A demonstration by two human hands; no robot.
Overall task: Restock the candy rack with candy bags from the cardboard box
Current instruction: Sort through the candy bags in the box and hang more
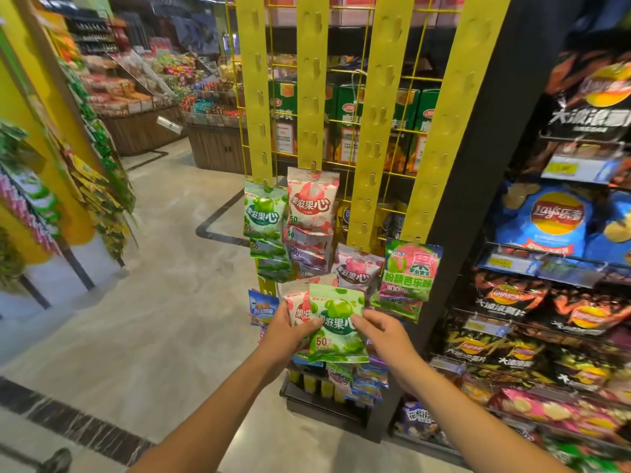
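Pinching the upright green candy bag (336, 332) at both sides, left hand (290, 331) and right hand (382, 331) sit below the yellow strip (254, 97) and its free hooks.

Candy rack (379, 138) left of chip shelves (560, 268), bags (309, 203) hanging on it

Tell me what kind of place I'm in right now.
Probably a supermarket snack aisle: candy bags hang on yellow clip strips, chip bags fill price-tagged shelves on the right, and bins of loose sweets stand across the floor.
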